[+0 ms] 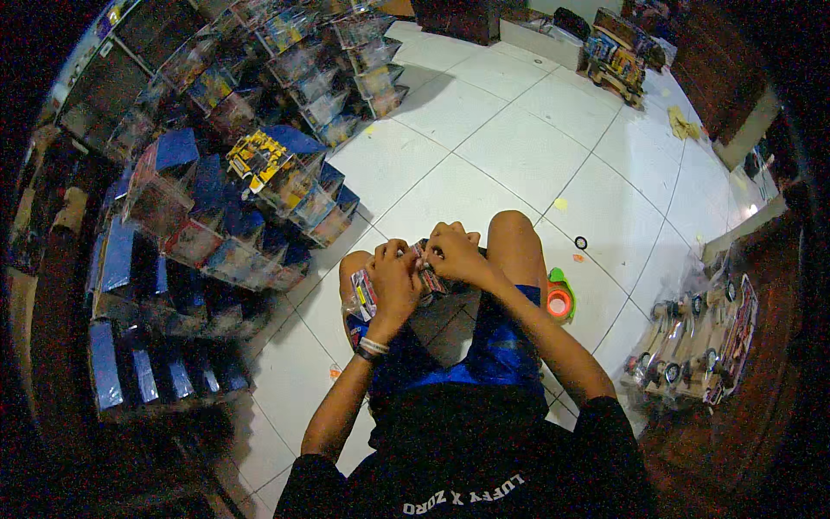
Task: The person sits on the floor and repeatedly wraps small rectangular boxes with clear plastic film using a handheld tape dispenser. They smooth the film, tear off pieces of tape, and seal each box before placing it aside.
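Both my hands meet above my lap, between my knees. A small dark printed piece (431,282) with red and white markings lies between them, partly hidden by my fingers. My left hand (394,278) is closed at its left side, fingers bent around it. My right hand (456,253) comes in from the right, its fingertips pinched together at the upper edge of the piece. Beside my left hand, over my left thigh, a printed strip (363,294) in white, yellow and pink shows under a clear shiny film. What exactly the dark piece is stays unclear.
Stacked plastic-wrapped boxes (186,233) fill the left, with a yellow toy vehicle (258,162) on top. Wrapped wooden toy trucks (683,346) stand at right. A green-and-orange round object (560,299) and a small black ring (581,243) lie on the tiled floor (484,130).
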Available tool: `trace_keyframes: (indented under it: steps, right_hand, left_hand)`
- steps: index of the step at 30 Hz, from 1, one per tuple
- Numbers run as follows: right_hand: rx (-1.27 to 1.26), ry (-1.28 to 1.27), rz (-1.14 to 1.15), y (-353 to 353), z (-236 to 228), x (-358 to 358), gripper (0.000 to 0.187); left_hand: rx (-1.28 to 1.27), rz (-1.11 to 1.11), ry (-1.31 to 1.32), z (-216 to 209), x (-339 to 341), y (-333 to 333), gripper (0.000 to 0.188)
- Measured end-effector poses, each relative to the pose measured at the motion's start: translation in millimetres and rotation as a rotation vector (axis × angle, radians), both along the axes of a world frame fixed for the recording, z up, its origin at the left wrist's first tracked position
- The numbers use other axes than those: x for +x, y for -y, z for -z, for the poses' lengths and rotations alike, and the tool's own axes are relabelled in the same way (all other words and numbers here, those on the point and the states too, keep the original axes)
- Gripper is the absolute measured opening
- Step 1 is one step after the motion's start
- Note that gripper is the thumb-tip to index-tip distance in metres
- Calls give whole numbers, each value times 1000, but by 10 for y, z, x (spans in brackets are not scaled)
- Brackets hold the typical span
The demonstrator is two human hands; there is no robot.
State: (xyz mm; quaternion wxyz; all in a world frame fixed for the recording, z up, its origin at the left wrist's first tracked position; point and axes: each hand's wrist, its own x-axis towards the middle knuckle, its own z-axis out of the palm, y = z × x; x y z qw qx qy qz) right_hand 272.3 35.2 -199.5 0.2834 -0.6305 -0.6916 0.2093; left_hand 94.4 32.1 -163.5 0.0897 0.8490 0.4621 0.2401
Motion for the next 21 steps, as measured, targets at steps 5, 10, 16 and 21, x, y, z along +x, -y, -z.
trace_keyframes:
  steps: [5,10,16,21]
  right_hand:
    - [284,-126,-60,289,-52,33,18]
    - [468,-60,-95,426,-27,37,19]
    - [428,20,-147,310,75,31,25]
    - [272,100,-184,237,-16,88,29]
  left_hand:
    - [-57,-30,23,222,27,-147,18]
    - [-78,-131,-4,379,76,-174,15]
    - [-34,-165,33,295,81,-145,14]
    - [-53,34,194,92,-83,43,27]
